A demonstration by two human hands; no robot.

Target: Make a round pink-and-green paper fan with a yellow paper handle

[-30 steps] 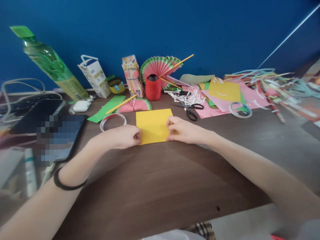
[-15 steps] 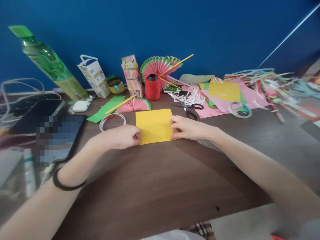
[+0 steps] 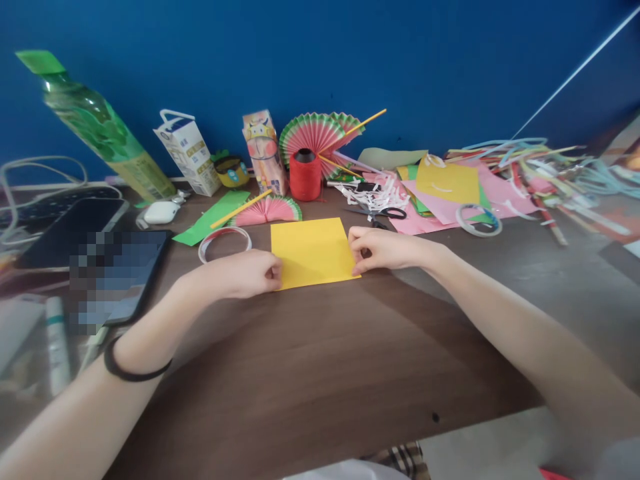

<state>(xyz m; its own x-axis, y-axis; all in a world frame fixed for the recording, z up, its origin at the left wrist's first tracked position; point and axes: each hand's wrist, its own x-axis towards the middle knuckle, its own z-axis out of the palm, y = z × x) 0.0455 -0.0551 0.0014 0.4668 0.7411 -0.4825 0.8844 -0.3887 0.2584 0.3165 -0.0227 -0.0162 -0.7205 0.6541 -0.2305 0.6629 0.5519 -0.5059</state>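
A rectangular sheet of yellow paper point(image 3: 315, 257) lies flat on the brown table. At its lower left corner my left hand point(image 3: 250, 272) is closed, thumb and fingertips pinching the paper's edge. My right hand point(image 3: 383, 248) has curled fingers at the right edge, the thumb close to the lower right corner; its grip there looks light. A roll of tape point(image 3: 225, 245) stands just behind my left hand. Black-handled scissors point(image 3: 393, 213) lie behind my right hand, partly covered by it. A folded pink paper fan point(image 3: 267, 210) with a yellow stick rests behind the paper.
At the back stand a green bottle point(image 3: 100, 123), a milk carton point(image 3: 187, 152), a red thread spool point(image 3: 305, 177) and an open paper fan point(image 3: 315, 133). Coloured papers point(image 3: 447, 181), another tape roll point(image 3: 479, 220) and paper strips lie right. Phones point(image 3: 145, 280) lie left.
My right hand has shifted slightly right and away from me, along the paper's edge, uncovering its lower right corner. My left hand and the paper have stayed in place.
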